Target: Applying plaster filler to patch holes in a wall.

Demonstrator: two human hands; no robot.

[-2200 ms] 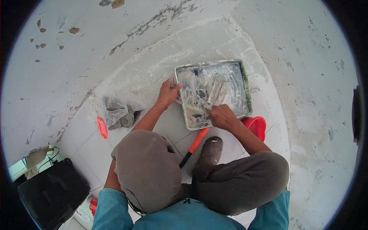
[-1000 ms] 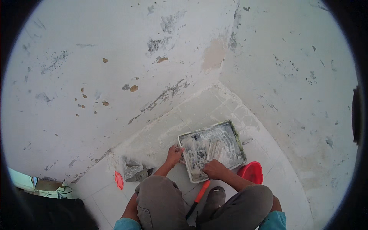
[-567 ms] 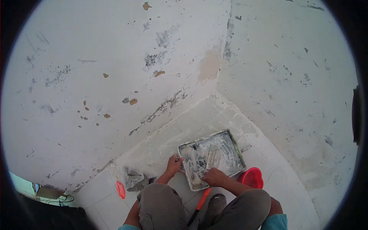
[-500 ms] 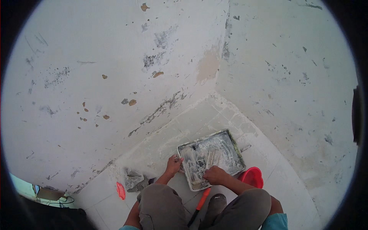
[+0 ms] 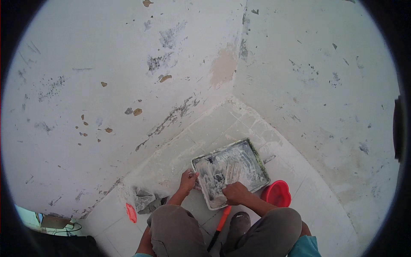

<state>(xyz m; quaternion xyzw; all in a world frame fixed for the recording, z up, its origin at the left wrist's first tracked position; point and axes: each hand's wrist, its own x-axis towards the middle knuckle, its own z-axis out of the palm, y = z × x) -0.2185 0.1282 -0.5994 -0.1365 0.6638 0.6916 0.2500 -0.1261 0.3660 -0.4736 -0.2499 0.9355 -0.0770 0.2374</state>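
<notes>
A dark rectangular paint tray (image 5: 257,159), its inside smeared with white paste, lies tilted on the floor in front of my knees. My left hand (image 5: 187,180) is closed at the tray's left rim, its fingers pressed against the edge. Inside the tray, my right hand (image 5: 234,193) grips a putty knife (image 5: 233,170) whose wide, paste-coated blade points away from me. The fist hides its handle. Just below the tray, an orange-and-black tool handle (image 5: 223,219) lies between my feet; its other end is out of sight.
A red plastic bowl (image 5: 277,193) sits right of the tray. To the left lie a crumpled grey bag (image 5: 147,200) and a small red plastic piece (image 5: 131,213). Two scuffed, patched white walls (image 5: 107,150) meet beyond the tiled floor (image 5: 205,128). A cable (image 5: 70,229) shows at lower left.
The whole view has shifted slightly, so the walls and tray sit a little farther left and higher. Both hands keep their places at the tray, with the putty knife still in my right hand.
</notes>
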